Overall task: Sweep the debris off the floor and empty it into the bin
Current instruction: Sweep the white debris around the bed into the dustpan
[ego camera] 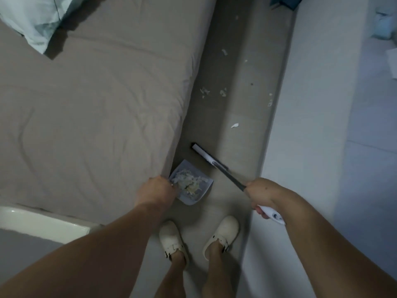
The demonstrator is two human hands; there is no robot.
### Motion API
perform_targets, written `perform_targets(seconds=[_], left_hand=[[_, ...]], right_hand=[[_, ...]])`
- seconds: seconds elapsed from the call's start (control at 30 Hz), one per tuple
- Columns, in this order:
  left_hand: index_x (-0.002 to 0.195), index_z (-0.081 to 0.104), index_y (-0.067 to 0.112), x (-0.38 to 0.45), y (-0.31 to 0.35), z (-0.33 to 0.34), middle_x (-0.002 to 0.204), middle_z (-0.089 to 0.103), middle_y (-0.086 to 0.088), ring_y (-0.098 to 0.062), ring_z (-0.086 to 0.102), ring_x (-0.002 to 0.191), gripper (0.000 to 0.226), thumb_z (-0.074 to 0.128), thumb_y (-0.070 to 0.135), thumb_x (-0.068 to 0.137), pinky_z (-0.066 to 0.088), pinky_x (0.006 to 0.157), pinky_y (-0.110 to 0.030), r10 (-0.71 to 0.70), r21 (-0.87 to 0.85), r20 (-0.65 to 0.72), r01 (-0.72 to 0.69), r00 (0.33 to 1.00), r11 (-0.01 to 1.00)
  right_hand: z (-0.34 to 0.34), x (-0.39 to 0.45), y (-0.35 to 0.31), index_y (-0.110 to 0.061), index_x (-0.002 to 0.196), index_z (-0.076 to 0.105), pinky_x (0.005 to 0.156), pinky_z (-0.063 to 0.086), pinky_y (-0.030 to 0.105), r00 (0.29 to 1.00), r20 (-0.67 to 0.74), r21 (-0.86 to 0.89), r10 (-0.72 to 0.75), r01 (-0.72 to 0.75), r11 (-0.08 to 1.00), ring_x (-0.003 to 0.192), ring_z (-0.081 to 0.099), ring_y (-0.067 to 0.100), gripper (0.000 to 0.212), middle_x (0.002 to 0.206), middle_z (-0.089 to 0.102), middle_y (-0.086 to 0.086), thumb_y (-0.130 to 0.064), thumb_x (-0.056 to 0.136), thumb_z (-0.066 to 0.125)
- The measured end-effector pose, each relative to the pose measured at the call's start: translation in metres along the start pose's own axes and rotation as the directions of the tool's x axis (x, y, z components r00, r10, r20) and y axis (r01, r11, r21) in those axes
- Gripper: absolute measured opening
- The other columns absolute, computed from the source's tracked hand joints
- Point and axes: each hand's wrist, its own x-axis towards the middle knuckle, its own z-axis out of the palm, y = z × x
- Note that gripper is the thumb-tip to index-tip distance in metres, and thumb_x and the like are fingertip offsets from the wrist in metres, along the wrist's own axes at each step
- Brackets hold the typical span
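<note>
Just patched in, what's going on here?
A person stands in the narrow floor strip between a bed and a wall. The left hand holds a dustpan already loaded with scraps; the right hand holds a broom. White debris lies unswept ahead. No bin is in view.

Both bare arms reach forward and down; the left hand [155, 190] and right hand [261, 195] are each fisted in a closed grip.
</note>
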Motion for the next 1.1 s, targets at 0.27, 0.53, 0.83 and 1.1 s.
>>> perform_targets(seconds=[0.27,0.53,0.83,1.1], left_hand=[[0.089,0.074,0.032,-0.032,-0.036,-0.019,0.09,0.075,-0.002,-0.028,0.07,0.087,0.018,0.058,0.04,0.089,0.053,0.07,-0.031,0.005,-0.004,-0.019,-0.005,1.0,1.0],[0.083,0.072,0.039,-0.044,-0.003,-0.054,0.075,0.072,0.006,-0.022,0.067,0.073,0.012,0.063,0.043,0.09,0.049,0.061,-0.029,0.027,-0.059,-0.067,-0.031,0.997,0.998],[0.088,0.065,0.019,0.023,0.112,-0.108,0.094,0.071,-0.008,-0.031,0.068,0.091,0.03,0.05,0.043,0.097,0.053,0.073,-0.033,0.114,0.001,-0.077,-0.114,0.991,0.993],[0.095,0.066,0.02,0.098,0.132,-0.155,0.095,0.07,-0.006,-0.029,0.068,0.089,0.033,0.045,0.045,0.097,0.055,0.074,-0.033,0.192,0.114,-0.093,-0.181,0.977,0.977]], right_hand=[[-0.031,-0.019,0.052,-0.032,0.126,0.058,0.046,0.022,0.019,0.995,-0.085,0.603,0.047,0.014,0.798,0.038,0.03,0.014,0.034,0.056,0.042,0.004,-0.023,0.096,0.045],[-0.081,-0.022,0.045,-0.029,0.117,0.06,0.046,0.033,0.025,0.977,-0.211,0.605,-0.023,0.149,0.782,0.042,0.038,0.02,0.035,0.051,0.044,0.008,-0.019,0.09,0.039],[-0.141,-0.014,-0.002,-0.021,0.083,0.059,0.049,0.018,0.023,0.974,-0.196,0.753,0.117,0.073,0.655,0.048,0.027,0.017,0.024,0.06,0.037,0.006,-0.019,0.097,0.04],[-0.173,0.024,-0.06,-0.015,0.08,0.046,0.05,0.023,0.023,0.97,-0.066,0.893,0.236,-0.048,0.447,0.048,0.029,0.015,0.021,0.057,0.042,0.003,-0.017,0.098,0.036]])
